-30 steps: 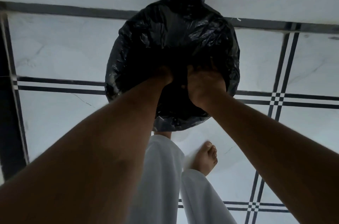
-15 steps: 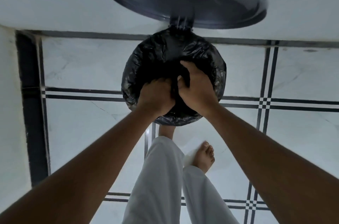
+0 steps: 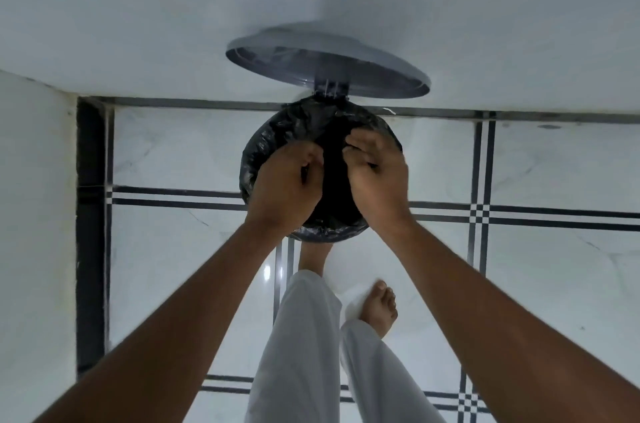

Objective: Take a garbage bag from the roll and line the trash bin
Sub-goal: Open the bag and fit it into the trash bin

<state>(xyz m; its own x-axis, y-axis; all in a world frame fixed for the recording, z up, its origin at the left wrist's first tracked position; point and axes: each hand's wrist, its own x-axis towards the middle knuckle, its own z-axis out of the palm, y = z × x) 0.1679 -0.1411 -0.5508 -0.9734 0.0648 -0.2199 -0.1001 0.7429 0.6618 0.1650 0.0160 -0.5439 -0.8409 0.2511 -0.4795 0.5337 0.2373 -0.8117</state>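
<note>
Seen from above, the round trash bin is covered by a black garbage bag [image 3: 273, 138] draped over its rim, so the bin's own wall is hidden. Its grey lid [image 3: 329, 59] stands open, tilted back towards the white wall. Both my hands hover over the bin's mouth, a dark gap between them. My left hand [image 3: 287, 187] has its fingers curled and pinches bag film at the left side of the opening. On the right side, my right hand [image 3: 375, 173] curls its fingers into the bag film near the far rim.
The bin stands on a white tiled floor [image 3: 180, 152] with black stripe lines, close to the white wall [image 3: 173, 24] behind and another wall at the left. My left foot [image 3: 311, 258] is at the bin's base, my right foot [image 3: 379, 308] a step back.
My hands rose out of the bag's inside, met over the mouth, then drew apart sideways. The view pulled back, so the whole open lid now shows.
</note>
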